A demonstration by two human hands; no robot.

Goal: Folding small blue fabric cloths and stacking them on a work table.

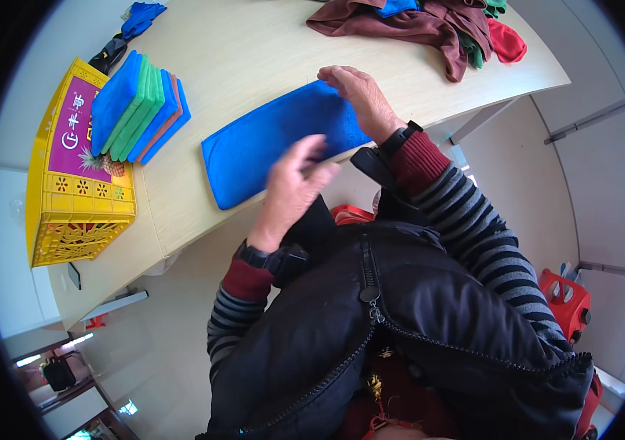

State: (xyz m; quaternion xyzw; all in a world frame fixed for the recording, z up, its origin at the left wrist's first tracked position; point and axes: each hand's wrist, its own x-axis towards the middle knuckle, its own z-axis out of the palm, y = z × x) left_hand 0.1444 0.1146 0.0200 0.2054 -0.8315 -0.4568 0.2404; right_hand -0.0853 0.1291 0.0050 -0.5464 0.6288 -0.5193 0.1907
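A folded blue cloth [272,143] lies flat and slightly slanted along the near edge of the table. My left hand [296,187] hovers over its near edge, smeared by motion, with thumb and fingers apart and nothing visible between them. At the cloth's right end is my right hand [362,99], its fingers stretched out toward the far corner. Whether that palm touches the cloth, I cannot tell. To the left, several folded cloths [140,106] in blue, green and brown lean in a neat stack against a yellow crate.
The yellow plastic crate [81,202] stands at the table's left end, with a phone [74,276] near it. Loose brown, green and red cloths [429,29] are heaped at the far right of the pale table [210,66]. A red plastic stool [567,304] is on the floor at right.
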